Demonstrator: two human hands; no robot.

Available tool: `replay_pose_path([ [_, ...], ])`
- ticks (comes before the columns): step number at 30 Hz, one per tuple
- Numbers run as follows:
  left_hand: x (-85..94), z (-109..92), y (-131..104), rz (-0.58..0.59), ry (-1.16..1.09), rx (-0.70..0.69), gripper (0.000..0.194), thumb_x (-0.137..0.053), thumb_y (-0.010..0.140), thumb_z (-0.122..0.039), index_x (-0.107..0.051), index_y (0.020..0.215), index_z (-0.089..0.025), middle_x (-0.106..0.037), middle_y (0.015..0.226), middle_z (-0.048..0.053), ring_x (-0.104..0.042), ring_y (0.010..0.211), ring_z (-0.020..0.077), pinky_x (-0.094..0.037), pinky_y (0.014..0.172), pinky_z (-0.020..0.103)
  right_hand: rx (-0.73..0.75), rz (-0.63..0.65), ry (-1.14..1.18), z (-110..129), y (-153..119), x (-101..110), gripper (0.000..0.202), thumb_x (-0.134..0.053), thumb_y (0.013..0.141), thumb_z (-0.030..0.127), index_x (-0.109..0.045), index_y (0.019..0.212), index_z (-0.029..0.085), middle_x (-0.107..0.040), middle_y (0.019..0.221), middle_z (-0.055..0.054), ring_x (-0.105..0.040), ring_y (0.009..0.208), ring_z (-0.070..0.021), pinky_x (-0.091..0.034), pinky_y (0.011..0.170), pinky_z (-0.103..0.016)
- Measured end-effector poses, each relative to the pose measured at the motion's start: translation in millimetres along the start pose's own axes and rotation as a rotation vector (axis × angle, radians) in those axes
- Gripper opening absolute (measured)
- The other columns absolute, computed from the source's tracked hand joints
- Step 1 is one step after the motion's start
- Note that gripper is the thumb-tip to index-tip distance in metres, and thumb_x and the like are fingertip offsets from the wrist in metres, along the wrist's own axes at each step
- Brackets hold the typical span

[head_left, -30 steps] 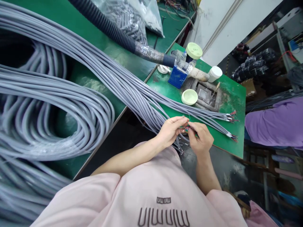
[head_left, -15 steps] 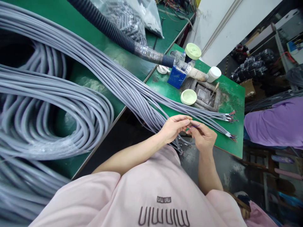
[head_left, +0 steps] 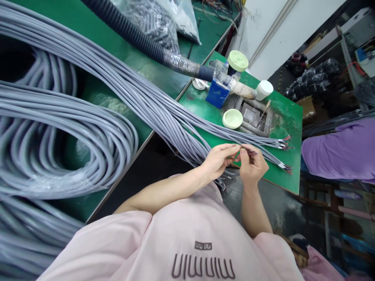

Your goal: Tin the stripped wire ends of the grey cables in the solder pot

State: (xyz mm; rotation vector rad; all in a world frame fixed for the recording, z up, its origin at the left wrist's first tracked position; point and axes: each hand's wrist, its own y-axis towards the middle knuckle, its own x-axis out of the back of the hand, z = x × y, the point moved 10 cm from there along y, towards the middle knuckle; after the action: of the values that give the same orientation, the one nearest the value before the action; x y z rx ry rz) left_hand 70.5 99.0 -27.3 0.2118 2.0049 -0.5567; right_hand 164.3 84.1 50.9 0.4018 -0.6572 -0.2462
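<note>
My left hand (head_left: 218, 159) is closed in a pinch on thin coloured wires at a cable end. Touching it at the fingertips, my right hand (head_left: 252, 166) grips the same wires (head_left: 252, 153), whose dark and reddish tips stick out past its thumb. Grey cables (head_left: 164, 113) run from the left across the green tables and pass behind my hands. Some of their stripped ends (head_left: 285, 168) lie on the small green table to the right of my hands. Other cable ends (head_left: 222, 182) hang below my left hand.
Beyond my hands are a pale green bowl (head_left: 232, 118), a square metal pot (head_left: 251, 116), a blue box (head_left: 217, 93), a white jar (head_left: 264, 89) and a ribbed hose (head_left: 129, 31). Large cable coils (head_left: 117, 136) fill the left. A person in purple (head_left: 340, 150) is at right.
My hands have shifted slightly, and my right thumb now presses upright against the wires. The wire tips point more to the right. The whole view has moved a little.
</note>
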Motion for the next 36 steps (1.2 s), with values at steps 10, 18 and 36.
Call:
replay_pose_path([
  [10, 6.8, -11, 3, -0.059, 0.089, -0.066, 0.027, -0.086, 0.057, -0.029, -0.075, 0.078, -0.016, -0.067, 0.071, -0.001, -0.054, 0.061, 0.0058, -0.038, 0.055, 0.019, -0.090, -0.049, 0.117, 0, 16, -2, 0.018, -0.061, 0.086, 0.037, -0.066, 0.079, 0.020, -0.063, 0.072, -0.001, -0.059, 0.060, -0.0142, -0.050, 0.056, -0.029],
  [18, 10.8, -17, 4, -0.098, 0.122, -0.137, 0.023, -0.084, 0.060, -0.029, -0.072, 0.074, -0.016, -0.063, 0.065, -0.003, -0.049, 0.055, 0.0044, -0.036, 0.053, 0.018, -0.171, -0.017, 0.174, -7, 16, -6, 0.020, -0.064, 0.084, 0.038, -0.066, 0.078, 0.020, -0.062, 0.072, -0.001, -0.056, 0.058, -0.0127, -0.049, 0.055, -0.028],
  [36, 19.5, -3, 11, -0.100, -0.009, -0.088, 0.025, -0.085, 0.061, -0.031, -0.072, 0.074, -0.015, -0.064, 0.067, -0.002, -0.051, 0.059, 0.0042, -0.037, 0.055, 0.018, -0.062, -0.046, 0.142, -1, 22, -11, 0.016, -0.065, 0.084, 0.035, -0.068, 0.081, 0.019, -0.064, 0.074, 0.000, -0.058, 0.058, -0.0115, -0.048, 0.054, -0.026],
])
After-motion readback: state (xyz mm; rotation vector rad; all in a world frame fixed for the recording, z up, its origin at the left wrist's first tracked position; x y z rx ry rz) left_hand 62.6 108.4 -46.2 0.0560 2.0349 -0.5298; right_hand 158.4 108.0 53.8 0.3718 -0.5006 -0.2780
